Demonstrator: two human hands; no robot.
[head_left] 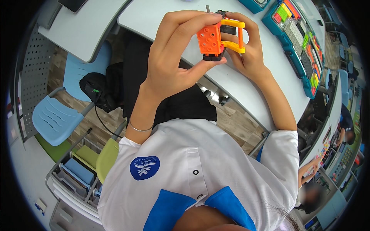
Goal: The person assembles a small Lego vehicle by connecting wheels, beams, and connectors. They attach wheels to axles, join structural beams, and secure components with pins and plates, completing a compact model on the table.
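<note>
Up over the white table (142, 17), both my hands hold a small building-block model (209, 40). Its body is an orange block with round holes, with black parts at the top and bottom. On its right side, two yellow curved arms (233, 24) are joined by an orange rod. A thin grey rod sticks up from the top. My left hand (169, 54) is closed on the orange body, fingers above and thumb below. From the right, my right hand (249, 54) curls behind the yellow arms, its fingertips partly hidden by the model.
A teal tray (309, 91) of colourful building parts lies at the table's right, with another teal tray (252, 4) beyond it. Light blue chairs (58, 120) and a black bag (96, 90) stand at left. Other people sit at a table on the far right.
</note>
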